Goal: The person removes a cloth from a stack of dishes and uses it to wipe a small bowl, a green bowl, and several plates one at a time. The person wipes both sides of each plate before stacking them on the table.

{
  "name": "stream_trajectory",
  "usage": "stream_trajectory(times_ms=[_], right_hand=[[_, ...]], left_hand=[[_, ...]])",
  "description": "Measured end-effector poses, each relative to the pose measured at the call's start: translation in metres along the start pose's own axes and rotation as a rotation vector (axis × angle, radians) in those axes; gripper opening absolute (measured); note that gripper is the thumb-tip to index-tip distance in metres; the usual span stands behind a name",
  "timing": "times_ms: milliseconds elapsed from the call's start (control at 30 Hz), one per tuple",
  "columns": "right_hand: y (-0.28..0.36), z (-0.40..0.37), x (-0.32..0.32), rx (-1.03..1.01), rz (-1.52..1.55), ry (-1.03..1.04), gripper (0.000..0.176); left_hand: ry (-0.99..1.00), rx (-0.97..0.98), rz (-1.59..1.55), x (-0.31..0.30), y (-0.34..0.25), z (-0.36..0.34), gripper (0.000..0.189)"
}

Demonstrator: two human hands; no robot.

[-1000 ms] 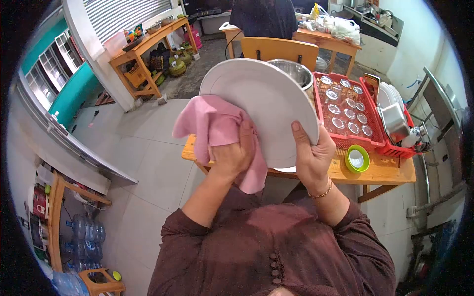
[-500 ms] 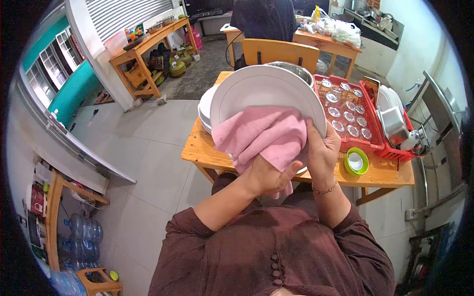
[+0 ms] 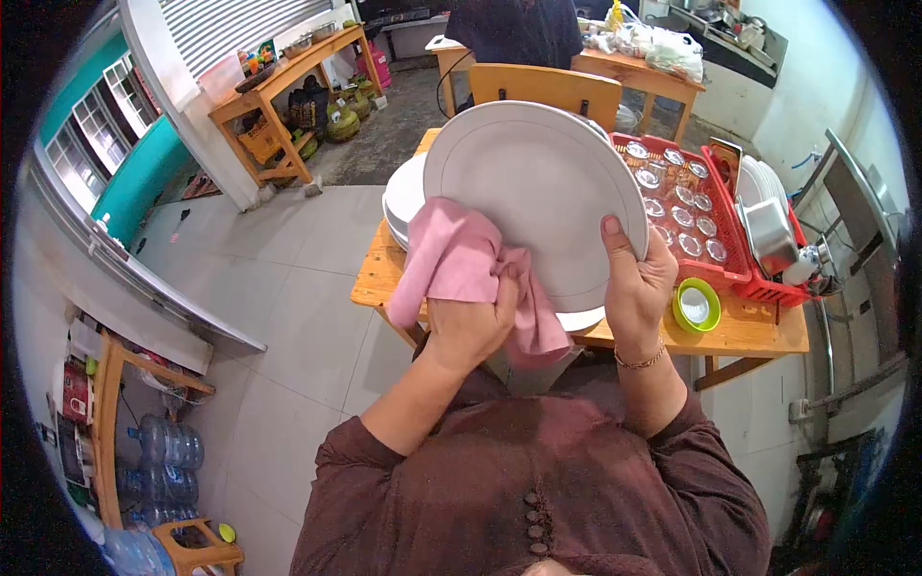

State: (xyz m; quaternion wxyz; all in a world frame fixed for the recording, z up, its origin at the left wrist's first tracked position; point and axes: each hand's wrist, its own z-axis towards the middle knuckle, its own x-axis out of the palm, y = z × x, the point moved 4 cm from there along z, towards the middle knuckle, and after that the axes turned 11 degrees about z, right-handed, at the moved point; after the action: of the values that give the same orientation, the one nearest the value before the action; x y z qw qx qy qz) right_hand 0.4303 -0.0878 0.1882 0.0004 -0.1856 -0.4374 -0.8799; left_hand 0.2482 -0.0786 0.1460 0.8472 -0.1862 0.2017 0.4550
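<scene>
A white dinner plate (image 3: 538,173) is held up on edge above the table, its face toward me. My right hand (image 3: 639,283) grips its right rim, thumb on the face and fingers behind. A pink cloth (image 3: 447,250) is bunched in my left hand (image 3: 471,326), pressed near the plate's lower left edge; part of it hangs down. Behind the plate, on the left, white plates (image 3: 403,197) are stacked on the wooden table (image 3: 379,278). A metal bowl behind the held plate is mostly hidden.
Right of the plate, a red basket (image 3: 738,278) carries several upturned glasses (image 3: 682,216). Another red rack (image 3: 783,293) has plates and a metal container (image 3: 768,240). A green bowl (image 3: 696,305) sits near the front edge. Beyond the chair (image 3: 547,86) is a person in dark clothing (image 3: 514,34).
My left hand and the cloth have moved left and down across the plate, uncovering its middle. The plate has shifted slightly right and up in my right hand.
</scene>
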Motion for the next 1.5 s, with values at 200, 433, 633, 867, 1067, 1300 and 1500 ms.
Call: stream_trajectory(times_ms=[200, 433, 633, 867, 1067, 1300, 1500], right_hand=[[-0.004, -0.011, 0.012, -0.076, -0.115, 0.148, 0.022], [-0.025, -0.019, 0.01, 0.057, -0.12, 0.172, 0.02], [-0.044, -0.013, -0.002, 0.045, -0.006, 0.282, 0.025], [-0.033, -0.019, 0.015, 0.16, -0.022, 0.271, 0.021], [-0.031, -0.016, 0.014, 0.042, -0.109, 0.18, 0.02], [-0.015, 0.005, -0.017, 0.045, -0.049, 0.012, 0.023], [-0.015, 0.015, -0.031, 0.119, 0.052, -0.025, 0.023]], left_hand=[[0.072, -0.167, -0.205, 0.004, 0.008, 0.032, 0.021], [0.387, -0.048, -0.496, 0.019, -0.01, 0.054, 0.057], [0.765, 0.111, -0.672, 0.024, -0.04, 0.018, 0.081], [0.636, -0.084, -0.402, 0.024, 0.014, 0.034, 0.064], [0.023, -0.146, -0.259, 0.02, 0.05, 0.06, 0.034], [-0.009, -0.758, -0.382, 0.005, 0.132, 0.021, 0.024], [-0.315, -0.683, -0.979, -0.05, 0.137, 0.013, 0.027]])
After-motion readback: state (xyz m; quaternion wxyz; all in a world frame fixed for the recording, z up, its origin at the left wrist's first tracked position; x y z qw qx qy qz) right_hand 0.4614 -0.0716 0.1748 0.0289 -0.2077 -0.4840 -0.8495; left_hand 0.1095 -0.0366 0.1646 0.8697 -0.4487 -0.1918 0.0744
